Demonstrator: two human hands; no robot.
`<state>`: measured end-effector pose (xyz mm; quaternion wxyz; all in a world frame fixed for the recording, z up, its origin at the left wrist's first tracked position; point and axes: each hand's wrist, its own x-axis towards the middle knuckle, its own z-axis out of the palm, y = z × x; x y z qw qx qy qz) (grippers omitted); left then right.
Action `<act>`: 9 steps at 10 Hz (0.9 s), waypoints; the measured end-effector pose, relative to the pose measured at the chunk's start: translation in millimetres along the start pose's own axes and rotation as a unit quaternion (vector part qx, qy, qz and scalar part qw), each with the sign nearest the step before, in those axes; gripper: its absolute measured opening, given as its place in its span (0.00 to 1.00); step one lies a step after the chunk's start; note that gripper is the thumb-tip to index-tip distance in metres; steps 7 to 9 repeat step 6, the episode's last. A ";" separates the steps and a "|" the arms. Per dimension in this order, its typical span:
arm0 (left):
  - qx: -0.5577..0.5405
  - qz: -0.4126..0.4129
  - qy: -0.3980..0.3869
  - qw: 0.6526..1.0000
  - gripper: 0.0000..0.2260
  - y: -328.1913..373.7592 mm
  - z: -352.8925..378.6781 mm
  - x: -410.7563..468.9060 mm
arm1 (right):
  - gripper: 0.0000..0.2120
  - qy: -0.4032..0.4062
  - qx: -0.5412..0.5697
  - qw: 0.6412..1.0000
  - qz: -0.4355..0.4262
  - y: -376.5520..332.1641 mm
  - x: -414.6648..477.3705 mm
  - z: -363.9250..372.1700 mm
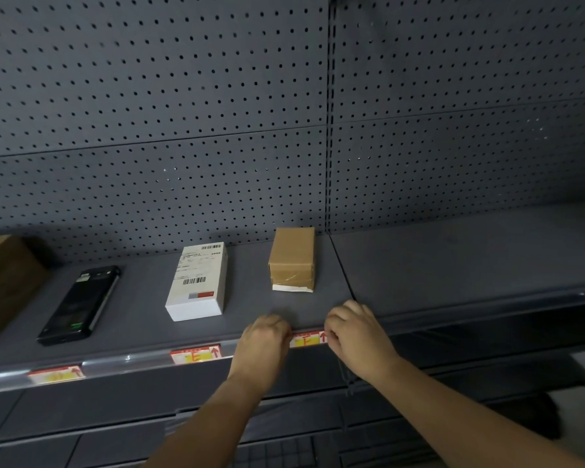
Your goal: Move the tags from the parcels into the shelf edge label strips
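Note:
A red, white and yellow tag (307,340) sits in the clear label strip (129,361) on the shelf's front edge, below a brown taped parcel (293,260). My left hand (263,346) pinches the tag's left end and my right hand (357,332) pinches its right end. Two more tags lie in the strip: one (196,355) below a white parcel (198,285) with barcodes, another (56,374) below a black device (81,304).
A brown cardboard box (4,282) stands at the far left of the grey shelf (453,265). Perforated grey back panels (183,113) rise behind. A vertical seam (347,275) splits the shelf into two bays. Lower shelves show beneath my arms.

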<state>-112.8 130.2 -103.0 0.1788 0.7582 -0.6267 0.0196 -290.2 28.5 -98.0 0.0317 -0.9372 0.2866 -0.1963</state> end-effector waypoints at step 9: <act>-0.058 0.017 0.083 0.995 0.07 3.9 -15.5 -25.5 | 0.05 0.016 0.058 0.997 0.054 -3.3 -22.6 -13.3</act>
